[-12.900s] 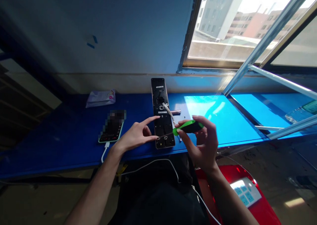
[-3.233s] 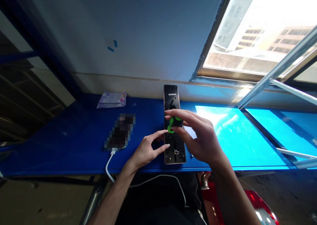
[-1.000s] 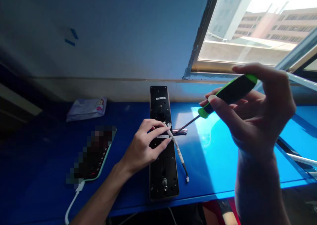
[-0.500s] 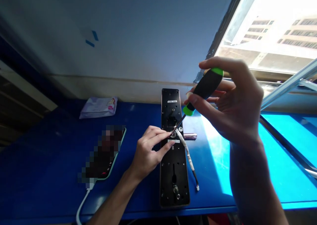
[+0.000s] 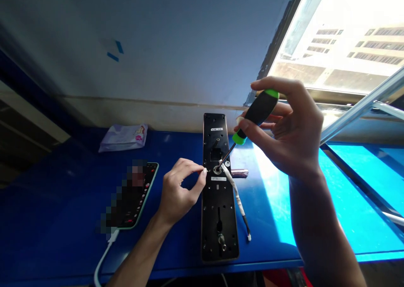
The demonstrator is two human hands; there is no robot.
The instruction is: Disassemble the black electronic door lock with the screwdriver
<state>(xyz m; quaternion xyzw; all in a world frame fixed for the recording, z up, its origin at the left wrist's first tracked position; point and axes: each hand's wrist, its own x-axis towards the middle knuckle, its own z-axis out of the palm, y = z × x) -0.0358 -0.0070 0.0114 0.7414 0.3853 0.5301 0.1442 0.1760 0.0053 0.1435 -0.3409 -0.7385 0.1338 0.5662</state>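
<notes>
A long black lock panel (image 5: 219, 203) lies lengthwise on the blue table (image 5: 63, 211), back side up. My right hand (image 5: 285, 129) grips a black and green screwdriver (image 5: 255, 112), whose shaft slants down to a round fitting (image 5: 217, 169) in the panel's middle. My left hand (image 5: 178, 190) hovers at the panel's left edge, thumb and forefinger pinched together next to that fitting; what they pinch is too small to name. A white sleeved cable (image 5: 236, 198) trails off the panel to the right. A metal handle stub (image 5: 240, 173) sticks out on the right side.
A phone (image 5: 134, 196) with a white charging cord (image 5: 102, 259) lies left of the panel. A tissue pack (image 5: 123, 136) sits by the wall. An open window frame (image 5: 362, 106) juts in at the right. The table's front edge is close to me.
My left hand drew back from the fitting to the panel's left edge and pinched its fingers. The screwdriver tip stays at the round fitting; the right hand barely moved.
</notes>
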